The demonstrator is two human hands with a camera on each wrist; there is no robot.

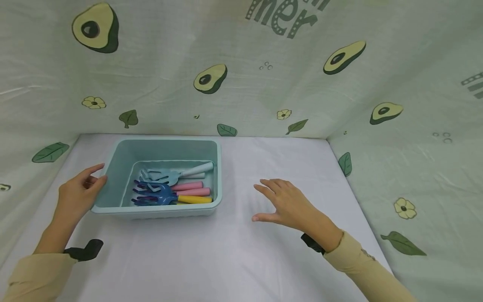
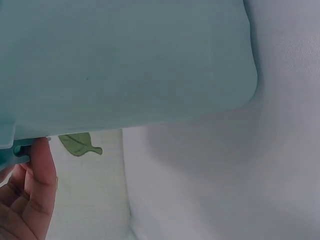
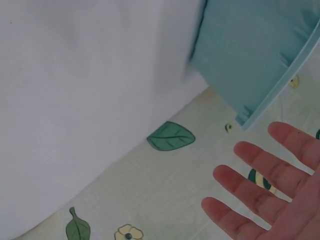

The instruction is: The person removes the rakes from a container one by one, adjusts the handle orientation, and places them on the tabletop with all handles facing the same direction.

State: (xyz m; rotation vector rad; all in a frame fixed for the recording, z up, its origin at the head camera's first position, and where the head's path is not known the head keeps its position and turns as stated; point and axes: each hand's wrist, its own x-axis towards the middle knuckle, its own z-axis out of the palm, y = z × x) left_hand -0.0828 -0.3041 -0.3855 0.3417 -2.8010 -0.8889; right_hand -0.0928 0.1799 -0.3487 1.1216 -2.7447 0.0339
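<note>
- A pale teal bin is set on the far left part of the white tablecloth, its far rim near the far edge.
- The bin's left rim is pinched by the left hand, with the thumb pressed to the rim in the left wrist view.
- The right hand is held wide, fingers spread and thumb apart, over the cloth to the right of the bin; nothing is held by it.
- A broad stretch of cloth is left between the bin's right wall and the right hand, and a deeper one on the near side.
- Inside the bin, light-blue forks and dark-blue forks are piled with prongs to the left; pink handles and a yellow handle are pointed right, near the right wall.
- The table is bounded at far and right by avocado-printed fabric; more room is given toward the right edge than toward the left, where the left hand is placed.
</note>
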